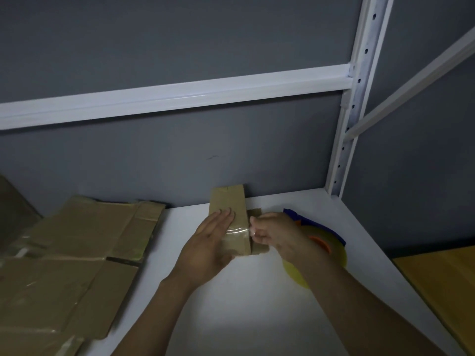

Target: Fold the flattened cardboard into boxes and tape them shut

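Observation:
A small folded brown cardboard box (229,204) stands on the white shelf (252,299) near the back wall. My left hand (209,242) lies flat with straight fingers on the box's top, pressing a strip of clear tape (236,233) onto it. My right hand (276,233) is at the box's right edge with curled fingers pinching the tape end. A side flap (259,249) sticks out under my right hand. Behind that hand lies a blue and orange tape dispenser (318,235) with a roll of clear tape.
Several flattened cardboard sheets (77,250) are stacked on the shelf's left. A yellow board (444,286) lies off the shelf's right edge. A white perforated rack upright (352,104) and crossbar (174,96) stand before the grey wall.

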